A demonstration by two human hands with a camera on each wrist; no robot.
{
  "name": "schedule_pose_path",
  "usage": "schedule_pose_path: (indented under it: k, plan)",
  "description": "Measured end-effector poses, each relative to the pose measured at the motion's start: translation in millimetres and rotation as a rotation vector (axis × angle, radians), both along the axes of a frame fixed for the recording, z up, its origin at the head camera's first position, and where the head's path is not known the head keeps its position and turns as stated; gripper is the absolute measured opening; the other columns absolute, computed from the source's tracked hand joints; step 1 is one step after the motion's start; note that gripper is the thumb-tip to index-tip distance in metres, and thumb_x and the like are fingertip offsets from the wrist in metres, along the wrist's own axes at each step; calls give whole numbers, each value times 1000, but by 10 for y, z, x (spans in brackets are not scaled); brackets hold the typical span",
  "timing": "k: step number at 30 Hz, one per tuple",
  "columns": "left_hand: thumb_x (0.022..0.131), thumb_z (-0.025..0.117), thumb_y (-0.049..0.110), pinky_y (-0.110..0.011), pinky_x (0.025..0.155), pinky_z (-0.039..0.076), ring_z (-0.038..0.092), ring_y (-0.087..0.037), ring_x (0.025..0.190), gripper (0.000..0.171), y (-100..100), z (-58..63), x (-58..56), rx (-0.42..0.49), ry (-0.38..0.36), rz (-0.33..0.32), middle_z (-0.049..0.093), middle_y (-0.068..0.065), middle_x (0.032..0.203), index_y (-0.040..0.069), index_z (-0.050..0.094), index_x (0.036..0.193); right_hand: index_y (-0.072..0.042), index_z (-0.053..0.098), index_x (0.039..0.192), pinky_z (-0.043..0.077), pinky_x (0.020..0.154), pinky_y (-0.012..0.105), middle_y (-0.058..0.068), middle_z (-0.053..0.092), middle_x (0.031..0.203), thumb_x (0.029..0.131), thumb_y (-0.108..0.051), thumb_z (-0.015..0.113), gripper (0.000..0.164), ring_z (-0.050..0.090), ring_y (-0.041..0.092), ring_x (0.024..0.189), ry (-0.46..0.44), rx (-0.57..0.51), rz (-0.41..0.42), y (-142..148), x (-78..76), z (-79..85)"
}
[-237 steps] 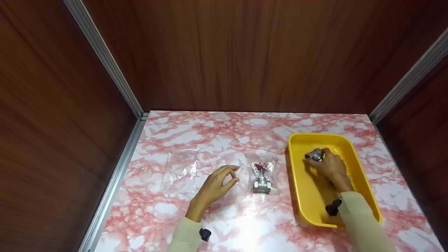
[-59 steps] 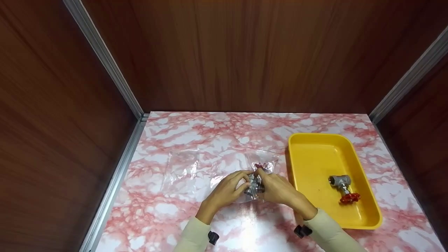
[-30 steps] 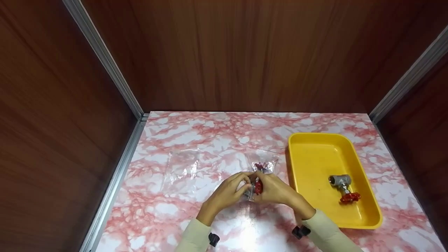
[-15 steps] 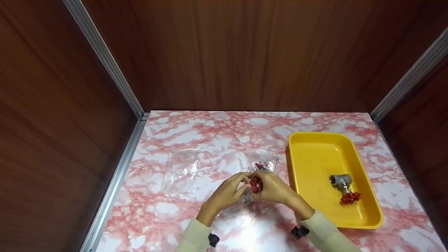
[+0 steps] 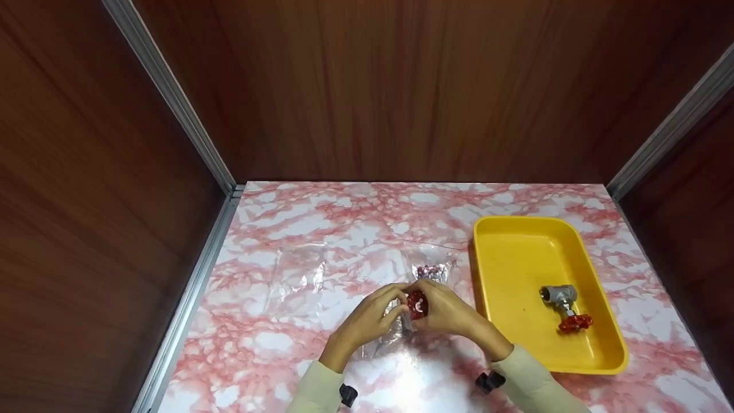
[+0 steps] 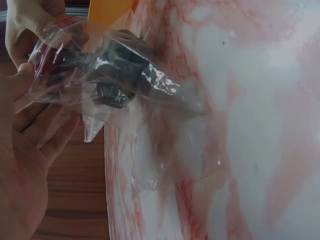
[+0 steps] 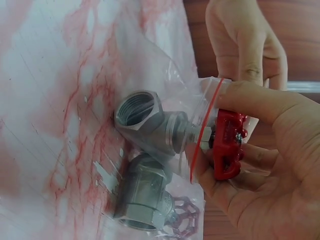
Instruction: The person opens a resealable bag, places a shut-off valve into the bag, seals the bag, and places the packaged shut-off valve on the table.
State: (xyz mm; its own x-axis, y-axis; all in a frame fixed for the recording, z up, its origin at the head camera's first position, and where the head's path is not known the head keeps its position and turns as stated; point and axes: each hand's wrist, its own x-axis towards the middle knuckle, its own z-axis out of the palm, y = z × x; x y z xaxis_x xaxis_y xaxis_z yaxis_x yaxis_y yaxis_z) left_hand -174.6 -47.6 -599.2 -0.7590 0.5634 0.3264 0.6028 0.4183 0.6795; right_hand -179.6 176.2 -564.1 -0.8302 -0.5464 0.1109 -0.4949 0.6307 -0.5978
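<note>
In the head view my left hand (image 5: 370, 316) and right hand (image 5: 450, 310) meet over the table's middle. My right hand grips a gate valve by its red handwheel (image 7: 228, 145). The steel valve body (image 7: 150, 127) sits inside a clear zip bag (image 6: 160, 125), whose red seal line crosses near the stem. The handwheel is at the bag's mouth. My left fingers pinch the bag's edge near the mouth. Beyond the hands lies a second bagged valve (image 5: 429, 271), partly hidden by them; its body (image 7: 145, 192) shows in the right wrist view.
A yellow tray (image 5: 480, 275) stands at the right, holding a loose valve (image 5: 559, 295) with a red handwheel. A flat clear bag (image 5: 298, 278) lies at the left on the red-and-white table (image 5: 344, 212). Wood-patterned panels (image 5: 390, 103) surround the table.
The right hand has taken a valve from the yellow tray to the middle, and its body has gone into the bag. The handwheel has turned up and moved slightly left between the hands.
</note>
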Motion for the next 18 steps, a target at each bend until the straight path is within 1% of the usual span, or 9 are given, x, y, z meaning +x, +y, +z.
schedule_pose_path:
  k: [2,4,10,15,18]
  plan:
    - [109,60,29,-34,117,50,60,-23,141,20,-3,-1,-4,3,-6,1,62,-8,151,10,65,111,-4,65,127,64,90,42,10,71,116,73,-14,93,62,71,25,101,2,3,-5,-5,2,2]
    - [109,60,29,-34,117,50,61,-23,140,20,-8,-5,-6,9,3,3,63,-8,150,10,66,110,-5,65,128,64,91,44,11,72,117,73,-14,94,62,71,27,103,12,6,-6,-8,0,0]
    - [109,61,27,-34,118,49,61,-24,140,18,-20,-3,-3,16,23,9,64,-8,149,10,66,110,-6,67,132,60,101,56,16,71,126,76,-14,95,64,69,37,115,65,23,4,5,5,-17]
    - [109,60,28,-34,121,47,58,-22,143,19,-13,1,-12,11,8,16,63,-5,151,10,66,111,-5,70,135,58,104,56,15,65,127,76,-19,96,66,65,34,116,87,5,-22,20,34,-48]
    - [109,60,28,-34,121,46,58,-23,144,18,-7,-1,-16,11,1,15,62,-5,151,10,66,111,-4,69,136,58,105,54,13,62,127,75,-19,97,69,64,32,116,71,-42,-46,14,56,-79]
